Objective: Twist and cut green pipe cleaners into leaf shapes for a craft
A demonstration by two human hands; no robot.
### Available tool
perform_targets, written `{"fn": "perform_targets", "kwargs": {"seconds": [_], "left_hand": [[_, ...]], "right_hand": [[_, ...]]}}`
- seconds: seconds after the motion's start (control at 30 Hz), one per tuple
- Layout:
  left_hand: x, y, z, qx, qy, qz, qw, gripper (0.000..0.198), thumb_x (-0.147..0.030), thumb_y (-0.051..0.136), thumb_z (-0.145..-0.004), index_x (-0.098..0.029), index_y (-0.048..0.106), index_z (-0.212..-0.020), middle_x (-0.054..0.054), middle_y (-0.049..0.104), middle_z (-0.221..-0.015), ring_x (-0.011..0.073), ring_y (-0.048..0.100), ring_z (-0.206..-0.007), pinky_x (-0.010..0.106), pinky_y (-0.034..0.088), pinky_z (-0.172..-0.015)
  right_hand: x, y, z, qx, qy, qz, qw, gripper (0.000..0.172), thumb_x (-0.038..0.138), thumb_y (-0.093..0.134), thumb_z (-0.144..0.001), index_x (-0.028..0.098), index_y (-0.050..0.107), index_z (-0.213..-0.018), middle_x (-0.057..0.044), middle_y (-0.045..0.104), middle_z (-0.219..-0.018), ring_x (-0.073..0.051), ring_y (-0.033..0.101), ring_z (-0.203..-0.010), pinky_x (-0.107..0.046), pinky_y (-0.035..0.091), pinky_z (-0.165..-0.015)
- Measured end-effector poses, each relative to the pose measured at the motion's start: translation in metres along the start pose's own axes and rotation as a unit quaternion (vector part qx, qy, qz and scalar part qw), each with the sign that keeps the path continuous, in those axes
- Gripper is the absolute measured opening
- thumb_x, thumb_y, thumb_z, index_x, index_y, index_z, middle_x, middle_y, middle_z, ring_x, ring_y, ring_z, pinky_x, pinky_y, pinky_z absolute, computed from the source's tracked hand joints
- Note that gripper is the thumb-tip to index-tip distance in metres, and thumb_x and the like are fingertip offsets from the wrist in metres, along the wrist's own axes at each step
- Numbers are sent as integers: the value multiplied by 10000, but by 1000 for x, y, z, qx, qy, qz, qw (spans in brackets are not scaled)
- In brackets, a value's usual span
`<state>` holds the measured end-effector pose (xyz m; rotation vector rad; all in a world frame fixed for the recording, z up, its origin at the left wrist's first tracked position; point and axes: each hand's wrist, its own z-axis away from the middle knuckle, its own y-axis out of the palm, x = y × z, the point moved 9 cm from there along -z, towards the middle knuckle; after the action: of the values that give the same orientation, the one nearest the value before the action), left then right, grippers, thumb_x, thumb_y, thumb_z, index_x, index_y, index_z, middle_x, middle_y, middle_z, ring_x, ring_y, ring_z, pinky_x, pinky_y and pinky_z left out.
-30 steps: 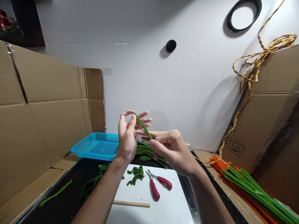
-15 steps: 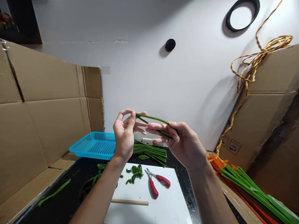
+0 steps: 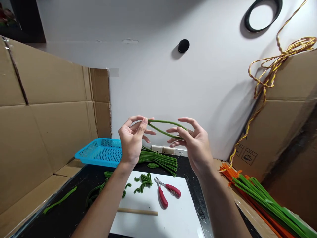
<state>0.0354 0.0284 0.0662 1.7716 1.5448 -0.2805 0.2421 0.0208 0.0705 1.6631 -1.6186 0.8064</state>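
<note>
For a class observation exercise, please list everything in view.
Wall: one, white, back.
Worktop: one, black, foreground.
Board: one, white, on worktop.
Pipe-cleaner bundle: one, green, behind board.
Leaf-shaped piece: one, green, beside bundle.
Curled pieces: several, green, board, worktop.
Loose strand: one, green, left.
Nippers: one, red-handled, on board.
Wooden dowel: one, tan, on board.
Basket: one, blue, back left.
Long stems: many, orange and green, right.
Cardboard screens: two, brown, both sides.
Twisted cord: one, yellow-brown, right.
Ring: one, black, upper wall.
Round fitting: one, black, wall.
Sockets: three visible, pale, wall.
Frame: one, black, upper left.
Held pipe cleaner: two strands, green, centre.
Forearms: two, bare, lower foreground.
Left grip: one, bare, centre.
Right grip: one, bare, right.
</note>
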Motion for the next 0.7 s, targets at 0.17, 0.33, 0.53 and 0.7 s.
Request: {"fn": "perform_targets", "kwargs": {"seconds": [0.17,0.33,0.53,0.7], "left_hand": [[-5,3,4,4,5,-46,999,265,-405,779,-896,-179,658,-960,108,823,-987,175,753,-582,208,505,-363],[-13,14,12,13,14,-65,998,219,-380,767,-908,-185,674,-944,105,817,-969,210,784,-718,196,501,-385],[-14,18,19,-6,22,-62,998,190,-340,787,-895,-180,705,-957,108,819,-931,239,801,-812,215,549,-461],[-8,16,21,-19,20,-69,997,200,-334,799,-890,-168,717,-964,110,824,-901,243,806,-858,235,593,-558]], "right_hand": [[38,15,14,38,-200,369,907,426,284,686,-914,263,595,-1329,-111,641,-1404,-341,629,-1256,-567,507,-1065],[45,38,29,113,-197,384,895,332,387,546,-1056,290,568,-1374,-96,645,-1388,-277,695,-1086,-449,563,-912],[27,50,28,126,-162,439,874,384,313,548,-1027,253,414,-1381,-150,648,-1351,-179,642,-662,-374,490,-639],[17,53,28,133,-151,464,863,307,253,481,-1010,251,382,-1301,-103,683,-1204,-189,610,-681,-325,385,-595]]}}
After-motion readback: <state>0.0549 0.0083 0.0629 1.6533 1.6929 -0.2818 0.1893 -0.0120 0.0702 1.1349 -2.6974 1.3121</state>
